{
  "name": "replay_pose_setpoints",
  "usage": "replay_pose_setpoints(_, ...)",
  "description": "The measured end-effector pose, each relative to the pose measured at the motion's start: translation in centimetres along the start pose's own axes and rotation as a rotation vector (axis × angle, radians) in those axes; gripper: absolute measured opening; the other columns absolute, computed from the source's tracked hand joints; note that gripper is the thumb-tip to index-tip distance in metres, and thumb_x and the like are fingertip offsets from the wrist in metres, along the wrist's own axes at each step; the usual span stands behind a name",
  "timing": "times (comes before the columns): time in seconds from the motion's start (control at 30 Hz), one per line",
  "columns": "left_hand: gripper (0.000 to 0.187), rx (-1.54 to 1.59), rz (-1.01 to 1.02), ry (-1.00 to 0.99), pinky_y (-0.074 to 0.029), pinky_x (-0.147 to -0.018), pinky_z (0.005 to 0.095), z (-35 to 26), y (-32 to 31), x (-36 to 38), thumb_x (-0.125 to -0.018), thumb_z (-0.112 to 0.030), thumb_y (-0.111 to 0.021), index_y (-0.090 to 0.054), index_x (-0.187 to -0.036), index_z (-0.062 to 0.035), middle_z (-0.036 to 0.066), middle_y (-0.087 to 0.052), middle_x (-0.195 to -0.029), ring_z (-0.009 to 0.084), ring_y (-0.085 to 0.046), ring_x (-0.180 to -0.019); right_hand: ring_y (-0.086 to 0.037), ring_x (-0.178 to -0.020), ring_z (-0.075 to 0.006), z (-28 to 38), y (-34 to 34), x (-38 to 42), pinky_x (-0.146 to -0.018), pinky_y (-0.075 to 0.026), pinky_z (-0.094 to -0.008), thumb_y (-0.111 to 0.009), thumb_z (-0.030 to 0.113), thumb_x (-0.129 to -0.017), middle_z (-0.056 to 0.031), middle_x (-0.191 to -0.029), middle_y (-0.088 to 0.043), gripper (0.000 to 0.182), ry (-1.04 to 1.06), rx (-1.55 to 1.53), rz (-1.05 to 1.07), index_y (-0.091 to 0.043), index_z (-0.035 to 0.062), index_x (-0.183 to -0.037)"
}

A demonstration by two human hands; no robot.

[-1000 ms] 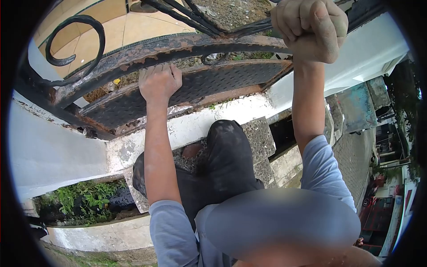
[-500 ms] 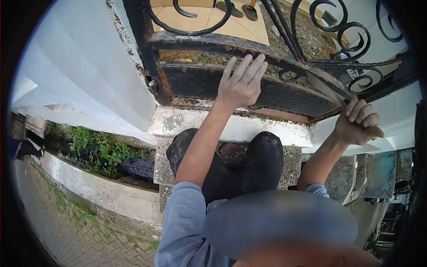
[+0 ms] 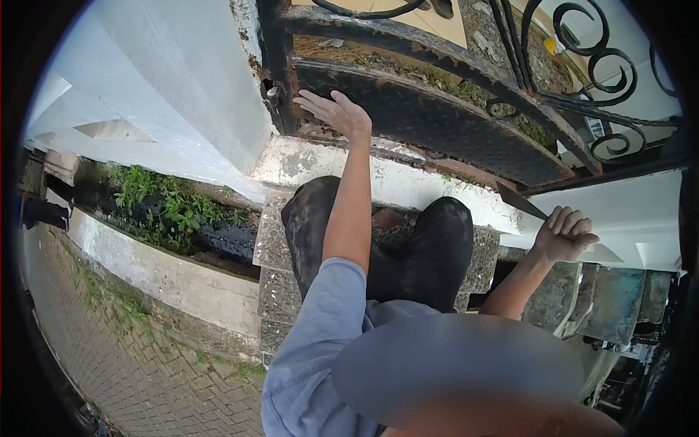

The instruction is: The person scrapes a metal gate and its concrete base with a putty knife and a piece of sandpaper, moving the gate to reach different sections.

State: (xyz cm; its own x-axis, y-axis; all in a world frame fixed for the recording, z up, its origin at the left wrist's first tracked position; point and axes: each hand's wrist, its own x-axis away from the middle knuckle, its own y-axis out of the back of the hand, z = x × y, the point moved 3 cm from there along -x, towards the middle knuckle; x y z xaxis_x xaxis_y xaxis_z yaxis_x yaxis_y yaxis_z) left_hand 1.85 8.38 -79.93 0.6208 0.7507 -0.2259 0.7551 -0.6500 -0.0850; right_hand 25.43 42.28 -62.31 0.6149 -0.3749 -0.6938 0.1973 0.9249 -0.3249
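My left hand point(image 3: 338, 116) is spread with its fingers pointing left, in front of the lower left corner of a rusty black metal gate point(image 3: 429, 113). Whether the fingertips touch the gate frame is unclear. My right hand point(image 3: 563, 234) is closed around the end of a flat, dark blade point(image 3: 523, 201), its handle hidden in my fist. The blade points up and left toward the gate's lower right edge. Rust and worn paint mark the gate's bars and bottom rail. Below it runs a white, peeling sill point(image 3: 408, 182).
White walls point(image 3: 182, 80) flank the gate. My knees point(image 3: 448, 233) are bent over speckled stone slabs point(image 3: 280, 291). On the left, a ditch with green plants point(image 3: 164, 207) borders brick paving point(image 3: 145, 364). A person's leg point(image 3: 47, 211) shows at the far left edge.
My left hand has moved left from the gate's middle to its lower left corner. My right hand has shifted down and left with the blade, away from the gate. The view has shifted.
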Motion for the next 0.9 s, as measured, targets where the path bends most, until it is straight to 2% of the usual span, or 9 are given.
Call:
replay_pose_setpoints(0.13, 0.083, 0.133, 0.14, 0.74, -0.018, -0.118, 0.0476, 5.4, -1.4, 4.9, -0.1, -0.056, -0.031, -0.008, -0.152, 0.004, 0.028, -0.009, -0.158, 0.0438, -0.011, -0.146, -0.035, -0.048, -0.0121, 0.4, 1.3, 0.3, -0.044, -0.032, -0.0259, -0.041, 0.055, -0.099, 0.0001, -0.06, -0.039, 0.05, -0.006, -0.067, 0.032, -0.047, 0.0125, -0.073)
replay_pose_setpoints(0.23, 0.074, -0.089, 0.629, 0.755, -0.023, -0.115, 0.0468, 6.0, 1.4, 6.3, -0.099, -0.04, -0.047, -0.02, -0.148, 0.0073, 0.031, -0.021, -0.153, 0.0437, -0.023, -0.142, -0.034, -0.047, -0.0123, 0.6, 1.7, 0.9, -0.046, -0.031, -0.0263, -0.039, 0.057, -0.099, 0.0002, -0.06, -0.04, 0.052, -0.027, -0.076, 0.018, -0.052, 0.0126, -0.075)
replay_pose_setpoints(0.37, 0.074, -0.147, 0.031, -0.144, -0.027, -0.113, 0.0514, 0.1, 2.8, 3.8, -0.095, -0.035, -0.054, -0.024, -0.145, 0.0103, 0.033, -0.019, -0.152, 0.0456, -0.023, -0.141, -0.034, -0.049, -0.0125, 0.4, 2.0, 1.5, -0.047, -0.032, -0.0274, -0.04, 0.058, -0.098, 0.0003, -0.059, -0.04, 0.053, -0.038, -0.052, 0.008, -0.053, 0.0127, -0.074)
replay_pose_setpoints(0.47, 0.077, -0.508, 0.282, -0.444, -0.02, -0.116, 0.0539, 1.7, 1.2, 1.3, -0.098, -0.04, -0.047, -0.015, -0.15, 0.0086, 0.033, -0.009, -0.156, 0.0464, -0.011, -0.145, -0.045, -0.059, -0.0147, -0.3, 1.6, 2.1, -0.052, -0.036, -0.027, -0.04, 0.063, -0.095, -0.0009, -0.061, -0.044, 0.057, -0.05, -0.085, -0.009, -0.057, 0.0121, -0.074)
replay_pose_setpoints(0.5, 0.08, -0.691, 0.287, -0.303, -0.023, -0.115, 0.0538, 3.0, 1.5, 1.4, -0.099, -0.049, -0.04, -0.017, -0.15, 0.008, 0.034, -0.007, -0.156, 0.0492, -0.013, -0.144, -0.049, -0.067, -0.0165, -0.6, 1.2, 2.5, -0.055, -0.039, -0.0273, -0.041, 0.065, -0.093, -0.0026, -0.064, -0.047, 0.06, -0.031, -0.031, -0.107, -0.058, 0.0114, -0.075)
replay_pose_setpoints(0.57, 0.075, -0.086, -0.003, 0.324, -0.026, -0.115, 0.048, 6.8, 2.2, 2.0, -0.1, -0.05, -0.038, -0.026, -0.148, 0.007, 0.034, -0.017, -0.154, 0.0489, -0.025, -0.141, -0.053, -0.075, -0.0183, -1.3, 0.5, 2.8, -0.057, -0.042, -0.0277, -0.042, 0.068, -0.091, -0.0043, -0.067, -0.05, 0.062, -0.008, 0.016, -0.198, -0.059, 0.0107, -0.076)
replay_pose_setpoints(0.63, 0.074, 0.076, 0.262, 0.978, -0.03, -0.113, 0.0438, 10.4, 4.3, 4.4, -0.101, -0.051, -0.035, -0.032, -0.145, 0.0083, 0.033, -0.03, -0.149, 0.0476, -0.036, -0.135, -0.055, -0.086, -0.0211, -2.0, 0.7, 3.9, -0.063, -0.046, -0.0296, -0.042, 0.071, -0.088, -0.0074, -0.077, -0.056, 0.065, -0.031, 0.121, -0.294, -0.06, 0.0095, -0.079)
replay_pose_setpoints(0.73, 0.079, 0.184, 0.429, 0.698, -0.034, -0.111, 0.0473, 5.8, 4.0, 6.8, -0.101, -0.056, -0.028, -0.033, -0.142, 0.0112, 0.032, -0.042, -0.141, 0.0459, -0.043, -0.131, -0.056, -0.084, -0.0211, -4.1, -1.2, 5.4, -0.067, -0.047, -0.0331, -0.041, 0.073, -0.087, -0.0084, -0.084, -0.057, 0.067, -0.223, 0.115, -0.358, -0.059, 0.0087, -0.083)
replay_pose_setpoints(0.9, 0.08, 0.877, 0.526, 1.266, -0.035, -0.111, 0.0484, -1.8, 4.3, 10.7, -0.1, -0.06, -0.027, -0.035, -0.143, 0.0078, 0.03, -0.044, -0.139, 0.039, -0.043, -0.132, -0.06, -0.088, -0.0241, -10.9, -9.4, 6.8, -0.06, -0.051, -0.0315, -0.044, 0.071, -0.087, -0.0092, -0.091, -0.058, 0.066, -0.355, -0.086, -0.517, -0.057, 0.0071, -0.092)
